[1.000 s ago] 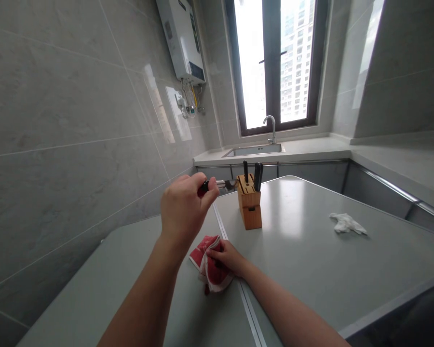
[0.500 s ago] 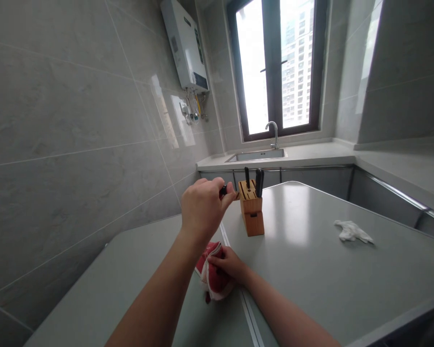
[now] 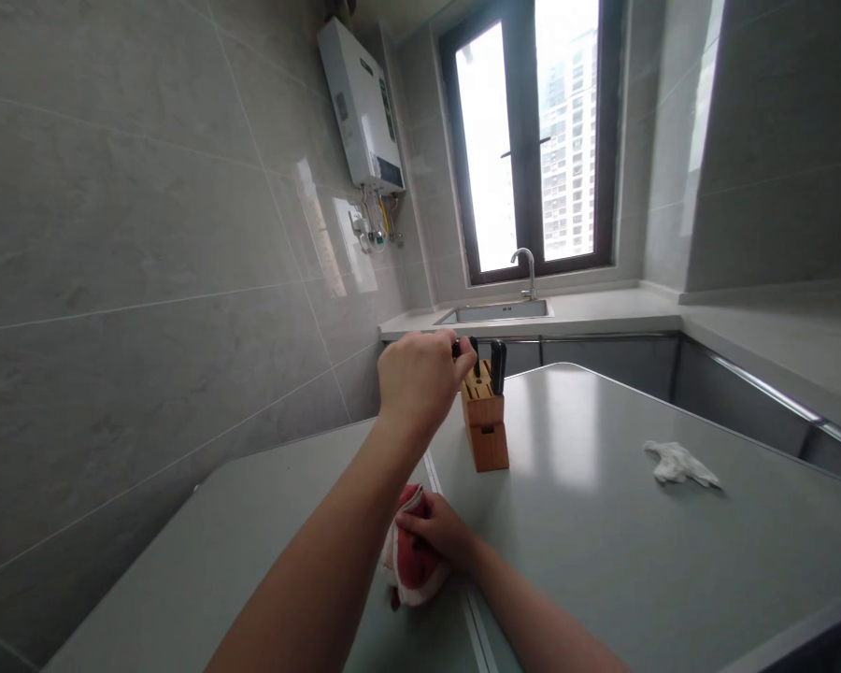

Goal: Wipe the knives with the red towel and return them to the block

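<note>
My left hand (image 3: 424, 369) is closed around the black handle of a knife (image 3: 456, 348); its blade is hidden from view. The hand is raised at the left edge of a wooden knife block (image 3: 487, 435), overlapping its top in the picture. Out of the block's slots stick other black-handled knives (image 3: 498, 365). Lower down, my right hand (image 3: 440, 533) grips a folded red and pink cloth with white edging (image 3: 419, 565) at the table, close to the seam. My left forearm covers part of the cloth.
The grey-green table (image 3: 603, 551) has a metal seam across it. A crumpled white tissue (image 3: 679, 464) lies on its right side. Beyond stand a counter with a sink (image 3: 494, 313), a faucet (image 3: 531, 271) and a window; a water heater (image 3: 364, 107) hangs on the left.
My left hand has moved right with the knife, up to the knife block. My right hand keeps its hold on the cloth. The view has tilted slightly upward.
</note>
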### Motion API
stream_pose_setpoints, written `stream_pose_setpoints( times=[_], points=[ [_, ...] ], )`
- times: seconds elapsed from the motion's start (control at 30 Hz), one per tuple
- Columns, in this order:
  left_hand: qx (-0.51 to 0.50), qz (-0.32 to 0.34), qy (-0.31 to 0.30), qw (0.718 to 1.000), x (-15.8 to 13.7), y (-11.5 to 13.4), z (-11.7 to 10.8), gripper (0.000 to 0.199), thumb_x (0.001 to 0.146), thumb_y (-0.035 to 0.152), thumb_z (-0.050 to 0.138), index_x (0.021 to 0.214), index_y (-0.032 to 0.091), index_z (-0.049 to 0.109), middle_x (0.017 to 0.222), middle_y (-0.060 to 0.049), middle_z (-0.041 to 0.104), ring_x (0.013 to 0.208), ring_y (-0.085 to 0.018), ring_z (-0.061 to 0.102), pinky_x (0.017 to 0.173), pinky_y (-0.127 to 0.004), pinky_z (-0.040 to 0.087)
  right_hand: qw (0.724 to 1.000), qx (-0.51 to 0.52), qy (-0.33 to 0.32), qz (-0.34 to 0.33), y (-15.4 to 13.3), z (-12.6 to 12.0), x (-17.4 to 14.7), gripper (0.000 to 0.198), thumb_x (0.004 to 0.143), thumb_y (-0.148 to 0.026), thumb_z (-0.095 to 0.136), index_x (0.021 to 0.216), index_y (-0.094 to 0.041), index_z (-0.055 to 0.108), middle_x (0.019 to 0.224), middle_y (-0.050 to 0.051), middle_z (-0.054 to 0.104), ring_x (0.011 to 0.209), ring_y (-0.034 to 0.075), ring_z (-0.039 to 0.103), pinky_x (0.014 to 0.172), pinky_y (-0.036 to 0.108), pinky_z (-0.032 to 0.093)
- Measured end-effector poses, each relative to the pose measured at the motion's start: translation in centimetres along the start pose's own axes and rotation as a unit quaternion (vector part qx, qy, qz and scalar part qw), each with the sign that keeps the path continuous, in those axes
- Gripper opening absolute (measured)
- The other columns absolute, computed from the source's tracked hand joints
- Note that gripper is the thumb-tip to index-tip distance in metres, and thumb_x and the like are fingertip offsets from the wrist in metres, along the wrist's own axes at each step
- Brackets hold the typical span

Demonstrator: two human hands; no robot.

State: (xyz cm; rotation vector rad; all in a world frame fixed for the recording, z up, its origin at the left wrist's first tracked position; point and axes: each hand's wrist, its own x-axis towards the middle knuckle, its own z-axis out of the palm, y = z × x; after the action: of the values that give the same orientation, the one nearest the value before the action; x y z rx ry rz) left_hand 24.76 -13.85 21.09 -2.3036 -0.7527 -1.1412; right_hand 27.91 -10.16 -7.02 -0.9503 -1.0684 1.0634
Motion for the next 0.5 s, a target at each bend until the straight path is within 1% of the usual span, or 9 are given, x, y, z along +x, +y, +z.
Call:
stream_pose_setpoints(
  times=[0.13, 0.27, 0.4, 0.5],
  points=[
    [0.006, 0.014, -0.005, 1.0, 1.0, 0.3, -0.2, 0.031, 0.087, 0.037, 0.045, 0.077, 0.019, 0.069, 0.064, -0.006, 0.064, 0.059, -0.02, 0.059, 0.052, -0.028, 0.034, 1.0, 0.009, -0.008, 0.005, 0.2, -0.1, 0.0, 0.033, 0.065, -0.043, 0.072, 0.083, -0.017, 0.06, 0.06, -0.004, 0.056, 0.051, 0.01, 0.047, 0.052, 0.024, 0.041],
    [0.008, 0.018, -0.015, 1.0, 1.1, 0.6, 0.0, 0.032, 0.086, 0.038, 0.044, 0.079, 0.019, 0.069, 0.064, -0.006, 0.065, 0.059, -0.021, 0.06, 0.052, -0.027, 0.035, 1.0, 0.021, -0.02, 0.005, 0.3, -0.2, 0.1, 0.037, 0.065, -0.044, 0.072, 0.086, -0.016, 0.061, 0.062, -0.003, 0.058, 0.052, 0.01, 0.048, 0.054, 0.023, 0.043],
    [0.002, 0.006, -0.056, 0.998, 1.0, 0.6, 0.9, 0.034, 0.087, 0.039, 0.042, 0.079, 0.019, 0.069, 0.067, -0.007, 0.067, 0.062, -0.021, 0.061, 0.054, -0.027, 0.037, 1.0, 0.013, -0.017, 0.013, 0.4, -0.2, 0.2, 0.038, 0.063, -0.044, 0.073, 0.085, -0.016, 0.061, 0.064, -0.003, 0.059, 0.052, 0.009, 0.049, 0.053, 0.023, 0.043],
    [0.003, 0.003, -0.093, 0.996, 1.2, 0.5, 2.2, 0.039, 0.088, 0.042, 0.038, 0.079, 0.019, 0.068, 0.072, -0.007, 0.068, 0.067, -0.021, 0.062, 0.058, -0.027, 0.04, 1.0, 0.001, -0.006, 0.019, 0.5, -0.2, 0.3, 0.037, 0.063, -0.044, 0.073, 0.085, -0.016, 0.061, 0.066, -0.003, 0.059, 0.053, 0.01, 0.049, 0.053, 0.023, 0.043]
  ],
)
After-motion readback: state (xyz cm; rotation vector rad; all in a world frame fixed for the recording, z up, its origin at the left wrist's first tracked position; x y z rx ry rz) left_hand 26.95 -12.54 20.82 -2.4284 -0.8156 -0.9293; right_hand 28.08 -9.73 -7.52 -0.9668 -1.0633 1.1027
